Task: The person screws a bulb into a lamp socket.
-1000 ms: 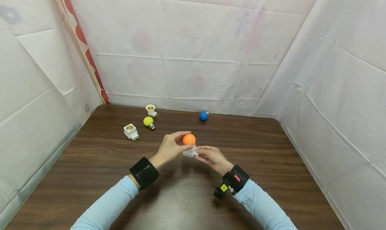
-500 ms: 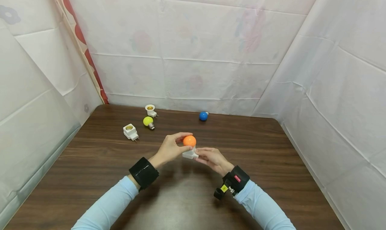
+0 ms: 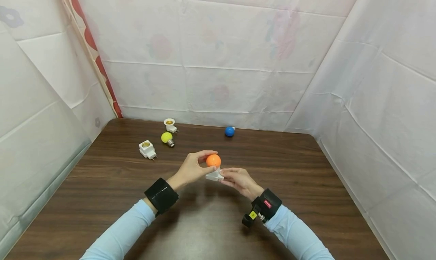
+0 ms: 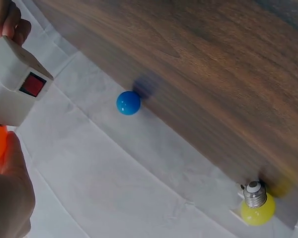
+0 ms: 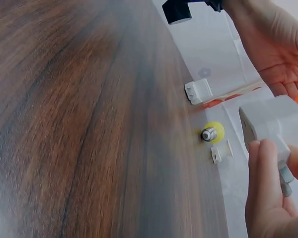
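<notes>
Over the middle of the table, my left hand (image 3: 192,169) pinches an orange light bulb (image 3: 213,161) between thumb and fingers. The bulb sits upright on top of a white plug-in lamp socket (image 3: 214,175), its base hidden inside. My right hand (image 3: 240,181) grips that socket by its plug end; in the right wrist view, the metal prongs (image 5: 285,181) stick out past the fingers. A dark red switch (image 4: 33,84) shows on the socket's side in the left wrist view.
A blue bulb (image 3: 229,131) lies near the table's back edge. To the left are a yellow bulb (image 3: 167,137), a round-mouthed white socket (image 3: 170,124) and a square white socket (image 3: 147,150). White cloth (image 3: 218,89) hangs around the brown wooden table (image 3: 306,184).
Both hands have come slightly lower in the head view, with the bulb and socket held together. The bulbs and sockets on the table have stayed put.
</notes>
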The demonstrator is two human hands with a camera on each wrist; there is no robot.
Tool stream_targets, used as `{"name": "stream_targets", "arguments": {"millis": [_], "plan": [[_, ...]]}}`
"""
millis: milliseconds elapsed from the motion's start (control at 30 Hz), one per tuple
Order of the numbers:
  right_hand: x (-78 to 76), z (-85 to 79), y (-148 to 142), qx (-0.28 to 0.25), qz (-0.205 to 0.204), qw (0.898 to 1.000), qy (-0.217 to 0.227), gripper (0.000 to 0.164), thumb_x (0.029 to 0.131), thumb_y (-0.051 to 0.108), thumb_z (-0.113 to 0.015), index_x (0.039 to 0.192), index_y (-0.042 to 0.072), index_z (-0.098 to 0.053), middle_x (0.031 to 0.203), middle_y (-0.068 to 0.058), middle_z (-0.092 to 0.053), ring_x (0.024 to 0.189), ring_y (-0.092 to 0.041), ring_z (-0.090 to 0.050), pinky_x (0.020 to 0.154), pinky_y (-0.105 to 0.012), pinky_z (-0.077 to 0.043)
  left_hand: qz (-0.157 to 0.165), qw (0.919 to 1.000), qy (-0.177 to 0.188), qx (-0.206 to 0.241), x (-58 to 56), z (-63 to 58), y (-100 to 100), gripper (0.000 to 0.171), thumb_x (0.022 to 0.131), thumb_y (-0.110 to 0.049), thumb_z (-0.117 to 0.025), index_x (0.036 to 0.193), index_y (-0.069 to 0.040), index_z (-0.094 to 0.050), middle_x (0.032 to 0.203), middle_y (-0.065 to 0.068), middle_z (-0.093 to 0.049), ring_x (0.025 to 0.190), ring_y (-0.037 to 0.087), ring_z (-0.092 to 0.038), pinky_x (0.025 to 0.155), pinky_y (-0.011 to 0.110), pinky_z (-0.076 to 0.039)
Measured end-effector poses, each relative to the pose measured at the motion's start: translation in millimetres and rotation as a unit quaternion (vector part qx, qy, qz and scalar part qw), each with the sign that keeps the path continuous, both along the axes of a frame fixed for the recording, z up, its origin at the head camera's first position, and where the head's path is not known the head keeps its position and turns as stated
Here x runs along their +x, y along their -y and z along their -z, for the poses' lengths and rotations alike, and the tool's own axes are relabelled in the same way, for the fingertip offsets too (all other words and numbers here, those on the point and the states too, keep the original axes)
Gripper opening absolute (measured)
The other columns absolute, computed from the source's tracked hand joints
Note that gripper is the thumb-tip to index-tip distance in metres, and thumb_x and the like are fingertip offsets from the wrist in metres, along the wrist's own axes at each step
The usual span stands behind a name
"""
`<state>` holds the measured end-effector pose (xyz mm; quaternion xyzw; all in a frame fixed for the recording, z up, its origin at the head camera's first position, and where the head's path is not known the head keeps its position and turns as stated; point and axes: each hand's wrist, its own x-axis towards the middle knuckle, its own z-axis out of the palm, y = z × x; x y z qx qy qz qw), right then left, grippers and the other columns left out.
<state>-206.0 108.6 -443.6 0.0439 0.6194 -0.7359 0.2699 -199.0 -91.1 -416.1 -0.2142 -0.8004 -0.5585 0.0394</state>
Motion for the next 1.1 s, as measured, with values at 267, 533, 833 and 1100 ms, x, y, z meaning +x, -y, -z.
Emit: {"name": "stream_targets", "arguments": {"millis": [267,533,833,1100], "plan": [[3.6,-2.5,8.4,-0.031,0.035,0.999,-0.011,0.038,0.085,0.008,-0.064,0.119,-0.007,-0.053,0.106,-0.012,-0.062,0.09,-0.016,-0.064,0.085,-0.028,-0.052,-0.082,0.9917,-0.091,-0.039,2.4,1.2,-8.7,0.053,0.071,-0.009,-0.078,0.12,-0.002,-0.058,0.114,0.013,-0.063,0.097,0.023,-0.064,0.08,0.034,-0.054],[4.9,-5.7,12.4,-0.032,0.045,0.998,-0.01,0.039,0.085,0.01,-0.064,0.12,-0.005,-0.054,0.107,-0.012,-0.061,0.09,-0.016,-0.064,0.084,-0.027,-0.052,-0.107,0.99,-0.089,-0.019,2.7,2.1,-7.6,0.051,0.071,-0.013,-0.079,0.117,-0.003,-0.061,0.106,0.012,-0.067,0.093,0.021,-0.066,0.077,0.033,-0.055],[5.1,-5.6,9.0,-0.028,0.037,0.999,0.001,0.044,0.083,0.011,-0.067,0.122,-0.005,-0.054,0.111,-0.015,-0.061,0.091,-0.018,-0.065,0.085,-0.028,-0.052,-0.07,0.9958,-0.059,0.002,3.9,2.1,-3.9,0.049,0.074,-0.012,-0.076,0.119,-0.006,-0.059,0.109,0.011,-0.066,0.096,0.02,-0.065,0.078,0.03,-0.055],[3.1,-2.1,8.3,-0.029,0.028,0.999,0.001,0.048,0.081,0.012,-0.069,0.122,-0.007,-0.053,0.109,-0.015,-0.062,0.091,-0.019,-0.065,0.085,-0.029,-0.052,-0.034,0.9991,-0.023,0.003,20.5,-26.3,-3.7,0.047,0.076,-0.004,-0.073,0.12,0.003,-0.057,0.114,0.019,-0.062,0.102,0.028,-0.062,0.083,0.038,-0.053]]}}
